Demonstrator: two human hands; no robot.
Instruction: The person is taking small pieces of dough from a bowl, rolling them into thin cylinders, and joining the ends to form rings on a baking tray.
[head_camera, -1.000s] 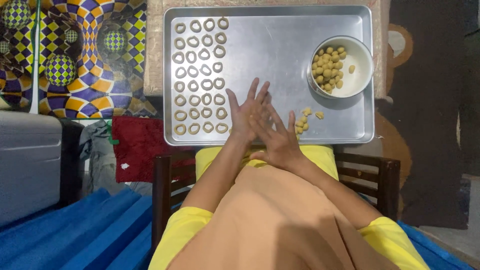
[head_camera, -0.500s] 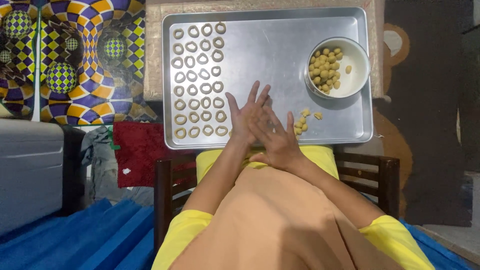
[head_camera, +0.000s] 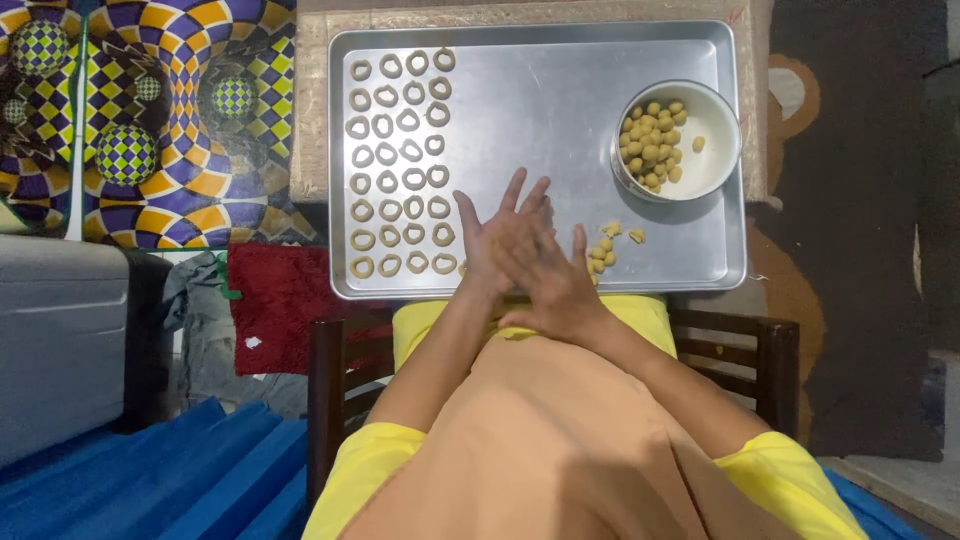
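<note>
My left hand (head_camera: 497, 228) and my right hand (head_camera: 556, 283) are pressed palm to palm over the near edge of a large metal baking tray (head_camera: 540, 120). The left fingers point away from me, and the right hand lies across them. Whatever is between the palms is hidden. Rows of small ring-shaped dough pieces (head_camera: 400, 160) cover the left part of the tray. A few loose dough balls (head_camera: 605, 250) lie just right of my hands. At the tray's right side stands a white bowl (head_camera: 715, 150) with several yellowish dough balls (head_camera: 650, 142).
The tray rests on a beige mat above a wooden chair frame (head_camera: 330, 400). A patterned purple and yellow sheet (head_camera: 150, 120) lies to the left, with a red cloth (head_camera: 275, 300), a grey box (head_camera: 60, 340) and blue ribbed sheeting (head_camera: 140, 480) nearer me.
My hands stay pressed together in the same spot, with the right hand sliding slightly across the left. The view has shifted a little.
</note>
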